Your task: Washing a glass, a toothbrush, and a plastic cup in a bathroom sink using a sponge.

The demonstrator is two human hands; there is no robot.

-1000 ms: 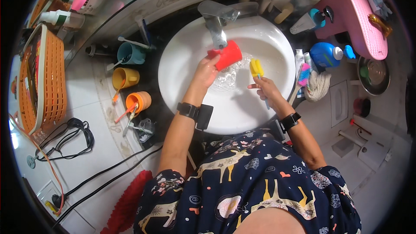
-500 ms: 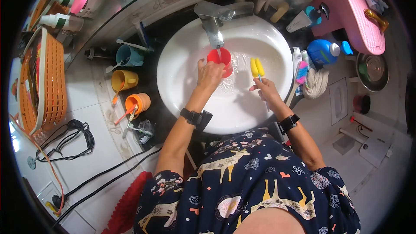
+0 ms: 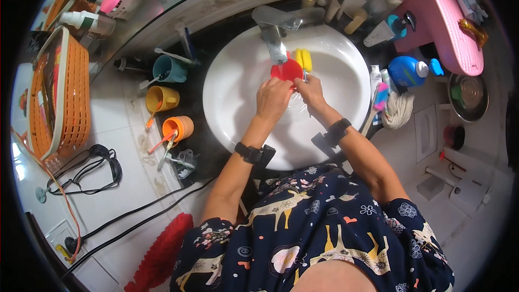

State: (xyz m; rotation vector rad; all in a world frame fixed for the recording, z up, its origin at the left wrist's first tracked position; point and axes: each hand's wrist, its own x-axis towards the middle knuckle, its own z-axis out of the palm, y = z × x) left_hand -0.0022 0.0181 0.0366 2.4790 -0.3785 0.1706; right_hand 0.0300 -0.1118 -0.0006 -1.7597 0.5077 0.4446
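Note:
In the white washbasin (image 3: 227, 94), my left hand (image 3: 272, 98) grips the near side of a red plastic cup (image 3: 287, 69), which is tilted under the metal tap (image 3: 273, 40). My right hand (image 3: 312, 93) is closed around the thin light-blue handle of a cup brush with a yellow two-lobed sponge head (image 3: 303, 60). That sponge sticks up just behind and to the right of the cup. My right fingertips meet the cup's right edge; whether they also grip it I cannot tell. My hands hide most of the handle and the cup's near side.
Left of the basin stand a teal cup (image 3: 168, 69), a yellow mug (image 3: 162, 99) and an orange cup (image 3: 178, 127) with toothbrushes. To its right lie a scrub brush (image 3: 380, 96) and a blue bottle (image 3: 405, 71). Several bottles line the back ledge.
My right hand has moved left and away from me, bringing the sponge brush from the basin's right side to beside the cup. The cup has tipped, showing more of its inside.

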